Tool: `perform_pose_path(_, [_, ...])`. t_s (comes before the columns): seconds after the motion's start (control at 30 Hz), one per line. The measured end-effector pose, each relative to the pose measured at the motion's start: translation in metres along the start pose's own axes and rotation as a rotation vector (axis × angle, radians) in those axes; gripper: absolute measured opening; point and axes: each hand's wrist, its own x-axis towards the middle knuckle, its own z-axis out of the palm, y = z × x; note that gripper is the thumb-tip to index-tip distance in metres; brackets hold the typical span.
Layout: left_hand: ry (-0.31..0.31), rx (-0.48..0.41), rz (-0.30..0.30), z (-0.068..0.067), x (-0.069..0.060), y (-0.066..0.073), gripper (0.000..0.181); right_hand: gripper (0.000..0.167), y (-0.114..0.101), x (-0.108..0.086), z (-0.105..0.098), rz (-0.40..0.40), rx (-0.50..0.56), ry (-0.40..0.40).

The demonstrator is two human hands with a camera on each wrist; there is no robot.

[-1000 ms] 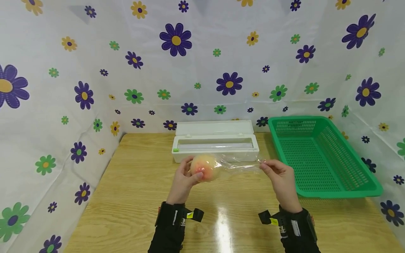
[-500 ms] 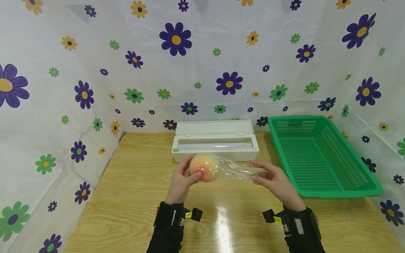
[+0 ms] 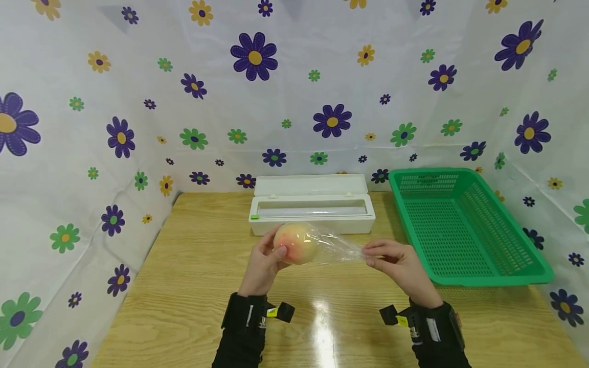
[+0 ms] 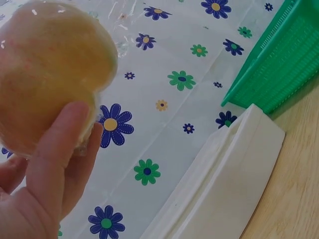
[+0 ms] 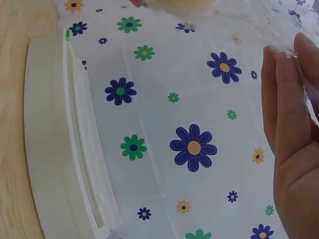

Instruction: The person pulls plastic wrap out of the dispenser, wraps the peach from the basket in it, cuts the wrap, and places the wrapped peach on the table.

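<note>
A peach (image 3: 298, 244), pale yellow with a red blush, is covered in clear plastic wrap (image 3: 338, 246). My left hand (image 3: 263, 263) grips it from the left side, thumb in front. In the left wrist view the fingers press against the shiny wrapped peach (image 4: 50, 69). The wrap's loose end stretches to the right, gathered and slightly twisted. My right hand (image 3: 400, 266) pinches that end between thumb and fingers. The right wrist view shows the film (image 5: 269, 30) running into the right fingertips (image 5: 279, 55). Both hands are held above the table.
Behind the hands stands a white cling-film box (image 3: 313, 225), its lid raised and a roll inside. A green plastic basket (image 3: 543, 276) sits on the right of the wooden table (image 3: 184, 306). Flower-patterned cloth (image 3: 294, 102) hangs at the back and sides.
My right hand has come slightly left and lower, taking a new pinch after its fingers parted. The wrap's end now looks more slanted. My left hand has barely moved with the peach.
</note>
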Motion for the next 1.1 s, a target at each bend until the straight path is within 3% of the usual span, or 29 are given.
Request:
perform_pose_path(0.2, [-0.168,-0.104,0.066,0.004,0.001,-0.001,0.043,0.012,0.006,0.005,0.007,-0.006,0.041,0.089])
perform_pose_path(0.37, [-0.246,-0.182,0.1,0.012,0.0,-0.002,0.042,0.014,0.014,0.01,0.015,-0.003,0.129,0.082])
perform_pose_path(0.7, [-0.383,-0.245,0.063,0.03,0.0,-0.01,0.038,0.025,0.017,0.022,0.032,0.074,0.195,0.028])
perform_pose_path(0.9, [-0.406,-0.235,0.047,0.035,-0.001,-0.013,0.037,0.024,0.011,0.026,0.04,0.081,0.143,0.011])
perform_pose_path(1.1, [-0.371,-0.196,0.05,0.041,-0.004,-0.01,0.036,0.014,0.006,0.022,0.046,0.202,0.118,0.098])
